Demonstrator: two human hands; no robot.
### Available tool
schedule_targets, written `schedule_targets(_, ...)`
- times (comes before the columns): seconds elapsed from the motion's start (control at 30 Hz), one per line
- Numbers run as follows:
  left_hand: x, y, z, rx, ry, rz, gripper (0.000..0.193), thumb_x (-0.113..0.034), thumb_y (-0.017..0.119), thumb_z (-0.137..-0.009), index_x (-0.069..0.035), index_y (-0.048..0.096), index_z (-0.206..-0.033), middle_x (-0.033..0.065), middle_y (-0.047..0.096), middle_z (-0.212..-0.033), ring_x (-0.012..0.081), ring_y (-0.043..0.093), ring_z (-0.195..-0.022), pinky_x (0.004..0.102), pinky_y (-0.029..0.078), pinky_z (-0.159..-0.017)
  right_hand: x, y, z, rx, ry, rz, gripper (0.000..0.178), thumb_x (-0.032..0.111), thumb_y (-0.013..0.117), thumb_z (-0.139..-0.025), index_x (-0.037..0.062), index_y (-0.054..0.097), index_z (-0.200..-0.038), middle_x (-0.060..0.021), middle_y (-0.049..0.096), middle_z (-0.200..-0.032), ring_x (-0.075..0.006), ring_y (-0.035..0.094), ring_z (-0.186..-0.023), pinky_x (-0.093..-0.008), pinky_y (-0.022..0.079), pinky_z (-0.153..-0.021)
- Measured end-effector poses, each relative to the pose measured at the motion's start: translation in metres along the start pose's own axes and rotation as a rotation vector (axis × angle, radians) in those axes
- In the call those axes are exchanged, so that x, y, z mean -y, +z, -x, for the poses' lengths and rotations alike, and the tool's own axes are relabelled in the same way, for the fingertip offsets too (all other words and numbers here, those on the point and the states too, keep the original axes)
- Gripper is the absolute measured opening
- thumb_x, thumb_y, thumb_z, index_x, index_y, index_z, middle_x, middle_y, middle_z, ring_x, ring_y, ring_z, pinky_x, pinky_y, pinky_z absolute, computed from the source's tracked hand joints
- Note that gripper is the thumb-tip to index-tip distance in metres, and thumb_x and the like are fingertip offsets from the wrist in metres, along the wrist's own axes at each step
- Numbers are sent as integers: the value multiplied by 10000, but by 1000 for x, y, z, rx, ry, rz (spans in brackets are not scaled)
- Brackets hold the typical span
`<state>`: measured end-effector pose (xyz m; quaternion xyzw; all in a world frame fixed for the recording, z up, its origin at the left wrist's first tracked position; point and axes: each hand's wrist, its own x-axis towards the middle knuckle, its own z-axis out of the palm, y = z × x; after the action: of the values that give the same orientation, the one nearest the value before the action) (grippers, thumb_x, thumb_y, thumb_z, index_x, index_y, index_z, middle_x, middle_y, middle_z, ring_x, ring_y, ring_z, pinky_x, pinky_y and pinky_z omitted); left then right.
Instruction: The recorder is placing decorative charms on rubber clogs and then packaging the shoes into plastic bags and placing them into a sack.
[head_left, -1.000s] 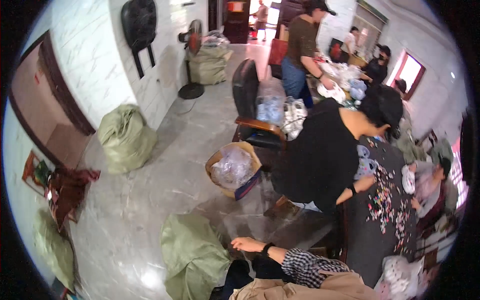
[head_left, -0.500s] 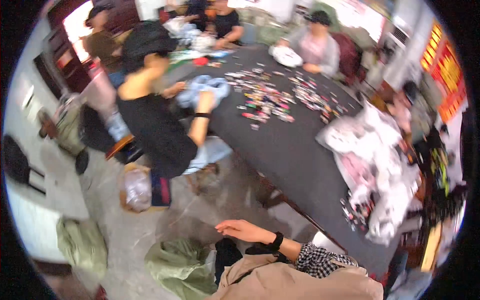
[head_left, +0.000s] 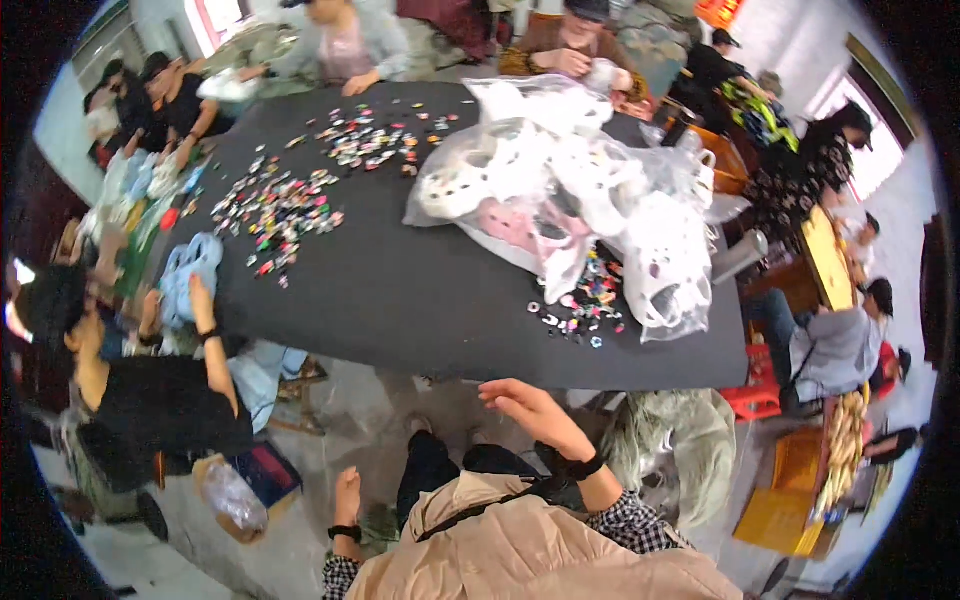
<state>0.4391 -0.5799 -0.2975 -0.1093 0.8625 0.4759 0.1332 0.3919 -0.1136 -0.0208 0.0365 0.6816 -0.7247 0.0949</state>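
Right hand (head_left: 525,405) is open and empty, fingers spread, raised just short of the near edge of the black counter (head_left: 400,300). Left hand (head_left: 347,497) hangs low by the knee, loosely curled, holding nothing visible. Nearest work: a small pile of coloured charms (head_left: 585,305) near the near edge, touching the clear bags of white clogs (head_left: 560,200). Nothing picked up yet; handling looks unstarted.

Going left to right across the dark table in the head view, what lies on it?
Light blue shoes → a spread of small colourful charms → clear bags of white shoes → a grey cylinder at the right edge. The person's right hand hovers below the near edge, holding nothing.
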Motion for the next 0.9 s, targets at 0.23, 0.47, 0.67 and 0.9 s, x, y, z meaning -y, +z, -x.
schedule_targets(0.23, -194, 26, -94, 504, 155, -157, 348, -188, 555, -920, -2, 565, -1213, 149, 663, -1075, 236, 631, -992, 330, 478, -862, 12, -95, 53, -630, -6, 126, 287, 118, 507, -952, -26, 555, -1195, -77, 636, -1083, -145, 583, -1005, -284, 445, -906)
schedule_targets(0.47, -239, 39, -159, 697, 339, -383, 337, -186, 558, -911, -37, 581, -1212, 169, 621, -1166, 308, 617, -1042, 394, 485, -871, 8, -149, 76, -1018, 4, 31, 287, 175, 468, -975, 8, 575, -1183, -28, 636, -1050, -107, 585, -938, -243, 455, -807)
schedule_targets(0.67, -286, 44, -178, 796, 514, -637, 352, -191, 562, -905, -9, 569, -1206, 200, 597, -1128, 351, 569, -1064, 424, 451, -903, -26, -249, 55, -1169, 146, 467, 302, 134, 566, -886, 68, 594, -1180, -74, 636, -999, -175, 599, -928, -297, 468, -812)
schedule_targets(0.9, -320, 92, -138, 599, 404, -529, 364, -151, 567, -896, -5, 550, -1229, 198, 602, -1102, 343, 585, -1014, 416, 457, -886, -19, -352, 19, -872, 191, 1183, 953, 255, 840, -583, 246, 361, -1408, -274, 385, -1332, -452, 402, -1214, -508, 342, -1022)
